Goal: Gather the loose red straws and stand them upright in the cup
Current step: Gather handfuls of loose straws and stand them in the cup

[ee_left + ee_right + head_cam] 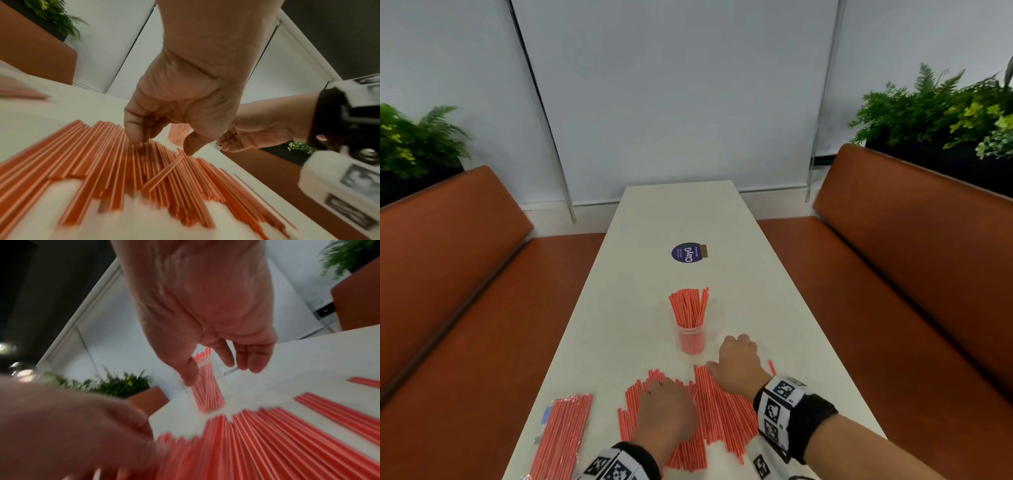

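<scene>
A clear cup (pixel 691 339) stands mid-table, packed with upright red straws (pixel 688 306). Many loose red straws (pixel 722 414) lie fanned out on the white table (pixel 671 219) near the front edge. My left hand (pixel 666 407) hovers over this pile; in the left wrist view its bent fingertips (pixel 135 138) touch the straws (pixel 102 162), thumb apart, pinching nothing. My right hand (pixel 738 363) is just right of the cup, beyond the pile. In the right wrist view the right hand (pixel 216 369) hangs loosely curled and empty in front of the cup (pixel 207 391).
A sealed packet of red straws (pixel 563 435) lies at the table's front left. One stray straw (pixel 771 367) sits right of my right hand. A purple sticker (pixel 687 253) is farther back. Orange benches (pixel 448 274) flank the table.
</scene>
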Motion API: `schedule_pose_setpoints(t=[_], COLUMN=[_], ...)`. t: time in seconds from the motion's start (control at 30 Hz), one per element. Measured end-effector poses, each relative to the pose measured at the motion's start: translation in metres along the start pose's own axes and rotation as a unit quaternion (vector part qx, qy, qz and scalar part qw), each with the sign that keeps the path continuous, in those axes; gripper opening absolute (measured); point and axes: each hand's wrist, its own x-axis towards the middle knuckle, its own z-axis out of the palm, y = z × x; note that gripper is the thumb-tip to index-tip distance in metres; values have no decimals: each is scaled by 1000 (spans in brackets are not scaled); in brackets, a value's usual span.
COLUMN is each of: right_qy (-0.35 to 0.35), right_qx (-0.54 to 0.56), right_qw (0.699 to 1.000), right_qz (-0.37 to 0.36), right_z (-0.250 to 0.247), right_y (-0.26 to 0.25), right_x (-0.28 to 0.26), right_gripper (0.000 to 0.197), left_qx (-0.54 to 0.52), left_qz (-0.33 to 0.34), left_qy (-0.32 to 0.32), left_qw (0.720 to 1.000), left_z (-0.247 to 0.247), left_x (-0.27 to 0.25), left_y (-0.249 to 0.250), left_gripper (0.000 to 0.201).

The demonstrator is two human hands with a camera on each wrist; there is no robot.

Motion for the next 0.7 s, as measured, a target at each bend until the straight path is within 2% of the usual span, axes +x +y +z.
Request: schedule_pose_setpoints(t=[0.07,0.2,0.27,0.33,0.4,0.5,0.7], right_qy=[6,-6,-9,5,11,-3,-22], right_qx=[-33,-86,-88,-99,-99,-73,-157], right_qw=[999,995,995,995,995,997,987], right_qz=[37,47,47,32,16,-13,-3], right_z=[16,44,51,54,53,52,58], right_y=[3,4,4,3,3,6,-2], right_x=[-14,-27,-29,-31,-34,-33,-33], right_gripper=[47,63,65,48,36,34,34], left_qx=[14,13,12,45,75,83,39], left_qz=[-5,-9,-2,8,8,11,-14], left_qy=[4,10,17,17,6,5,9], left_qw=[1000,1000,1000,999,997,996,999], left_z=[4,11,15,17,20,25,31], left_x=[-4,-4,-1,1,5,7,11], left_y=[2,6,8,10,12,11,5], left_gripper=[57,60,61,55,57,51,51])
